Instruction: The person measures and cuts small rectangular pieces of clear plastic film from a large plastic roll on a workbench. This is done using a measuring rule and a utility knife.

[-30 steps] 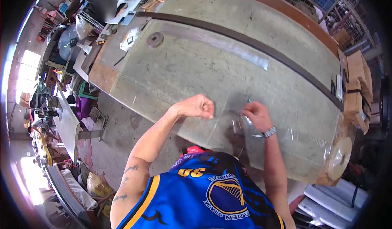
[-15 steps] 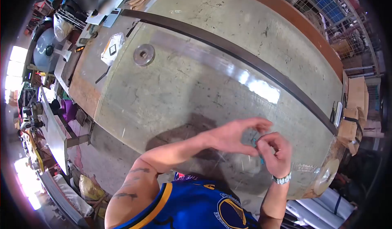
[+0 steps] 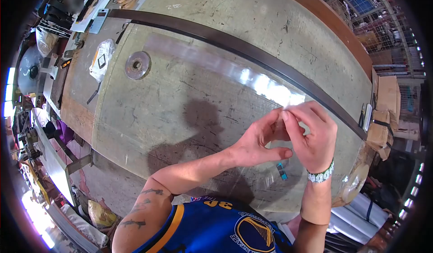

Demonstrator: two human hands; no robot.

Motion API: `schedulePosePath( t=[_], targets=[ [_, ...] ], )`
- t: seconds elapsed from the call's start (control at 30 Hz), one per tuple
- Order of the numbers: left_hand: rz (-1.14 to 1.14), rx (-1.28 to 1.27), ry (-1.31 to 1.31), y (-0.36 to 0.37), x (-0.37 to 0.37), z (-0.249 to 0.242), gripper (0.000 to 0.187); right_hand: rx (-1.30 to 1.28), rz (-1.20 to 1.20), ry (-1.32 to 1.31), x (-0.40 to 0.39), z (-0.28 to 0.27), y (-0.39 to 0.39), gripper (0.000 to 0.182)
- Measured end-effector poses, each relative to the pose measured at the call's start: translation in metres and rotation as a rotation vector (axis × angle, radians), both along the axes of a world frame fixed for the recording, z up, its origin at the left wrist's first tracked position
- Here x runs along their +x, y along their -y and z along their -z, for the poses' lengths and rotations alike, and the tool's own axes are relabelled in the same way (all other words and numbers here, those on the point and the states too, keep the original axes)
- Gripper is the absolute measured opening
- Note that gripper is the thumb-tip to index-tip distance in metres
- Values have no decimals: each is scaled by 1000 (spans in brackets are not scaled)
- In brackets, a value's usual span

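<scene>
My left hand [image 3: 257,142] is raised over the workbench, its thumb stretched apart from its curled fingers. Its fingertips meet those of my right hand [image 3: 315,133], whose thumb and index finger are pinched together. Whatever sits in that pinch is too small and bright to make out. Below the hands, a small turquoise and dark object [image 3: 282,171] lies on the bench top [image 3: 158,104]. Beyond them a shiny clear strip [image 3: 207,59] stretches alongside a long dark metal bar [image 3: 194,29].
A round metal disc [image 3: 137,65] with a central hole lies on the left of the bench. Near it are a clear plastic bag [image 3: 103,59] and a calculator [image 3: 98,21]. Cardboard boxes [image 3: 382,127] stand past the right end, and wire mesh shelving [image 3: 361,9] is at the far right.
Both hands have moved up and away from my body, and their fingertips have come together. The turquoise object, earlier mostly hidden by the right hand, now shows on the bench. The view has shifted slightly.
</scene>
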State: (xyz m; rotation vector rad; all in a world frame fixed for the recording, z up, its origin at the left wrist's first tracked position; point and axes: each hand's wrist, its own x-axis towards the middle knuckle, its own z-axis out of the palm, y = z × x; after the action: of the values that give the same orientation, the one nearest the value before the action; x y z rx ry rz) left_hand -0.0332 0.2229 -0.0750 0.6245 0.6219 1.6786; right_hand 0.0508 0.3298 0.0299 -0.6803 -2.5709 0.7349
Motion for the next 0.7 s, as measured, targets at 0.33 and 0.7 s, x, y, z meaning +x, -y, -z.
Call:
schedulePosePath(
  t=[0.33,0.7],
  targets=[
    [-1,-340,-472,5,-29,-9,60,-275,289,-166,0,0,-65,16],
    [144,-714,-1071,60,-299,7,24,-949,830,-309,115,132,-133,20]
  ],
)
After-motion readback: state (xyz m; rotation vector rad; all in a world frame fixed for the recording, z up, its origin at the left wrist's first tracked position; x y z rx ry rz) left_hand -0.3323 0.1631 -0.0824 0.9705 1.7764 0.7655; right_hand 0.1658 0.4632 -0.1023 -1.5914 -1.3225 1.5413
